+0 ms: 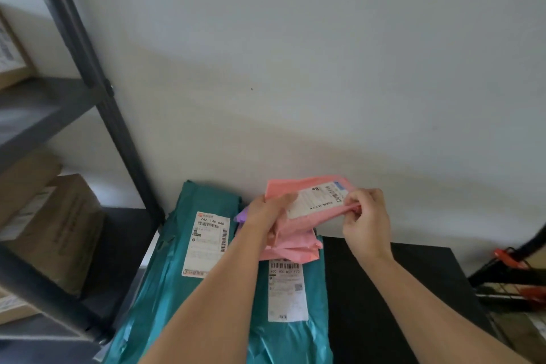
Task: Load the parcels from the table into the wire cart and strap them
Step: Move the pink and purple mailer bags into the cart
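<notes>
The left teal plastic-wrapped parcel (177,260) and the right teal plastic-wrapped parcel (295,334) lie side by side, left of the bare part of the black flat surface (384,290), their far ends at the white wall (295,68). A stack of pink plastic mailers (292,245) sits on the right one's far end, with a purple plastic mailer (240,216) just left of it. Above the stack, the left hand (266,213) and right hand (366,216) hold a labelled pink plastic mailer (307,201) by its ends. A dark metal shelf rack (88,68) carrying brown cardboard boxes (59,230) stands to the left
</notes>
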A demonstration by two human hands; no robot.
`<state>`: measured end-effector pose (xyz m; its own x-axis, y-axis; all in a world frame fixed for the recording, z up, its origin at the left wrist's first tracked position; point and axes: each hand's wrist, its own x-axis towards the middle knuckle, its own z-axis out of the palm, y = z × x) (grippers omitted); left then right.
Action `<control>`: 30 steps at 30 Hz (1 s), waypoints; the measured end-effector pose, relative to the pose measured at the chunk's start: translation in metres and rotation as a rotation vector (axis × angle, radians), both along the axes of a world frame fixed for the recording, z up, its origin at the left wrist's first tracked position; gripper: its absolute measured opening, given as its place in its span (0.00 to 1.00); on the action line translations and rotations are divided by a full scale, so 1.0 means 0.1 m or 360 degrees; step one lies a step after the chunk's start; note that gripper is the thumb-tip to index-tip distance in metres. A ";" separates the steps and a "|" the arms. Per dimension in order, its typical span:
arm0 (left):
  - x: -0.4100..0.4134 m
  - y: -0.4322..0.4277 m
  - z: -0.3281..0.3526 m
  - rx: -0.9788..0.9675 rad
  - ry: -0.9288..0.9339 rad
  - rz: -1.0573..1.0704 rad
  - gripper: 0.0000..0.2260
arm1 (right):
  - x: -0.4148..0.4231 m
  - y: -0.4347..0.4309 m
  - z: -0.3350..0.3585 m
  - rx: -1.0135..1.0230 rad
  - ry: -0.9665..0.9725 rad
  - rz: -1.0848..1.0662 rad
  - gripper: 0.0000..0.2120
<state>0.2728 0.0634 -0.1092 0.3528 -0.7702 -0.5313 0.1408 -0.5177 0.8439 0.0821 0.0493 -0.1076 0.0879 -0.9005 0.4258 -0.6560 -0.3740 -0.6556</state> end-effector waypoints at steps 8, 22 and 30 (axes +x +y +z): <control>-0.64 0.09 0.02 -0.0225 0.0199 0.0192 0.06 | -0.48 0.17 0.10 0.0218 -0.0235 -0.0351 0.20; -2.58 0.85 -0.11 -0.0237 0.0390 -0.0035 0.06 | -2.16 1.11 0.03 0.1273 -0.1442 -0.0172 0.15; -3.85 1.39 -0.14 -0.0192 0.0040 -0.0392 0.14 | -3.40 1.77 -0.10 0.1204 -0.1385 -0.0569 0.20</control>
<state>-0.1120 0.2021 -0.1237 0.1349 -0.8895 -0.4365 0.0445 -0.4346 0.8995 -0.2580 0.2259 -0.1177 -0.2716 -0.8624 -0.4271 0.1261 0.4080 -0.9042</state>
